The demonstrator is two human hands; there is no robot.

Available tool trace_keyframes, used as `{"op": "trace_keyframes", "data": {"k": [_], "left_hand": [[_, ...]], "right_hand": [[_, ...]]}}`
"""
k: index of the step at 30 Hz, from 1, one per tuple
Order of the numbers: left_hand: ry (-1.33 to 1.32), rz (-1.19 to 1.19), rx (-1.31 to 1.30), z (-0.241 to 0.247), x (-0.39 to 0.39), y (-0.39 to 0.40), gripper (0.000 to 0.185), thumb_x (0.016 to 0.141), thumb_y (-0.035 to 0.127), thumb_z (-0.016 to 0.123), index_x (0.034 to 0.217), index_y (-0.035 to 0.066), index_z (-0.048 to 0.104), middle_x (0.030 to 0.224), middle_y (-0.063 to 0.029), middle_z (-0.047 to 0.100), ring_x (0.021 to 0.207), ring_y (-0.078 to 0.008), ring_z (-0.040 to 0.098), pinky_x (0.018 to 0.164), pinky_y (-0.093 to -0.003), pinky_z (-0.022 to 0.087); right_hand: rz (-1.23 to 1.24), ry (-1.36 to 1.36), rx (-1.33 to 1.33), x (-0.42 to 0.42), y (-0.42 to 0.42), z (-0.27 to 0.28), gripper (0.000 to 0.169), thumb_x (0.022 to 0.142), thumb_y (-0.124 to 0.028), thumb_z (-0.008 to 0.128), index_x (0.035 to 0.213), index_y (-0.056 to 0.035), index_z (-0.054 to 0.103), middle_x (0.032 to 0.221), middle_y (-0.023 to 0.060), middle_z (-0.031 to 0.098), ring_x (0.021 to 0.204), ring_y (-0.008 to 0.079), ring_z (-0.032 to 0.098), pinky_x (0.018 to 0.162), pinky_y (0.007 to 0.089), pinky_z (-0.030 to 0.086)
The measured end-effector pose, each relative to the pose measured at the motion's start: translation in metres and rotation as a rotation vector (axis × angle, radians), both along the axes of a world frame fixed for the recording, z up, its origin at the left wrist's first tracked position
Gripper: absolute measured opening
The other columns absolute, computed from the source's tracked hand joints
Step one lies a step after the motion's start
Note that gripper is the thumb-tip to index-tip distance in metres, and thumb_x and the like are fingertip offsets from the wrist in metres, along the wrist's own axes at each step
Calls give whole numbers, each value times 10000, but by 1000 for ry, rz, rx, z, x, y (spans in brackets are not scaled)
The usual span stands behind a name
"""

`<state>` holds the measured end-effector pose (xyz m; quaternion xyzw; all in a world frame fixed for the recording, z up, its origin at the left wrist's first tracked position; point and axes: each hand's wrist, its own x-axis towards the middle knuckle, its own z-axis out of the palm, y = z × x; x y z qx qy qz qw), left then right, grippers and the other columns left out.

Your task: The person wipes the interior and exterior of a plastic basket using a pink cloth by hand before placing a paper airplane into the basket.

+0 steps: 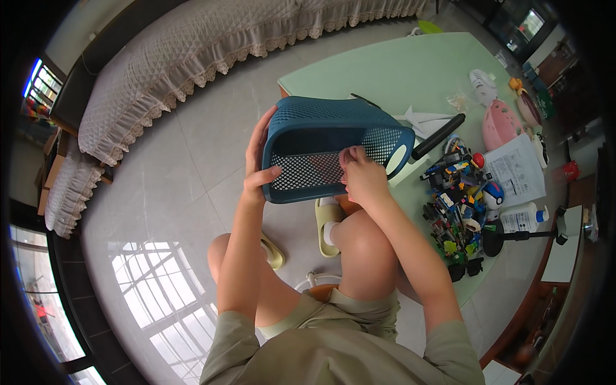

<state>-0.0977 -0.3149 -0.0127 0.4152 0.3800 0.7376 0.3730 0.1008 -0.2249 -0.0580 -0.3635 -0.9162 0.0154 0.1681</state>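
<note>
A dark blue plastic basket (332, 113) with a mesh bottom is tilted above my knees, its opening turned towards me. My left hand (260, 159) grips its left end, thumb over the rim and fingers along the outer wall. At the near rim, towards the right end, my right hand (363, 175) is curled with its fingers inside the basket. Bits of a small pink item (343, 156) show at those fingers; the hand hides most of it. An oval handle hole (397, 160) pierces the basket's right end.
On the pale green table (385, 62) lie a heap of building-brick pieces (459, 202), a black bar (439, 137), a pink perforated basket (500, 125), a printed white pouch (517, 171), a pump bottle (522, 217) and a black stand (519, 236). A quilted sofa (192, 57) stands beyond the tiled floor.
</note>
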Motion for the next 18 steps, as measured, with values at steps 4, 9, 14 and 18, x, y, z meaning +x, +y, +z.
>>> {"op": "trace_keyframes", "data": {"k": [4, 9, 14, 18], "left_hand": [[49, 26, 7, 3, -2, -1, 1046, 472, 331, 640, 1416, -10, 346, 1317, -156, 475, 1238, -263, 448, 1070, -342, 291], [73, 45, 4, 5, -11, -10, 1042, 480, 347, 651, 1414, -2, 351, 1313, -155, 473, 1234, -261, 447, 1068, -340, 288], [201, 66, -16, 14, -24, -23, 1021, 492, 368, 661, 1393, -16, 372, 1315, -160, 464, 1233, -264, 439, 1064, -332, 284], [229, 197, 79, 15, -40, -26, 1014, 506, 365, 667, 1388, -33, 367, 1329, -166, 445, 1230, -272, 436, 1055, -331, 292]], "right_hand": [[-19, 96, -66, -22, 1, -11, 209, 739, -141, 634, 931, -62, 613, 1047, 114, 549, 634, 274, 642, 598, 376, 552], [2, 113, -226, -42, -18, 6, 263, 769, -150, 606, 1016, -61, 596, 1053, 127, 545, 681, 308, 644, 625, 400, 554], [269, 327, -272, -82, -57, 9, 320, 807, -170, 577, 1107, -61, 570, 1103, 144, 543, 718, 353, 638, 637, 442, 543], [366, 408, -428, -118, -79, 48, 313, 823, -183, 569, 1114, -71, 572, 1122, 134, 553, 751, 366, 633, 639, 459, 534]]}}
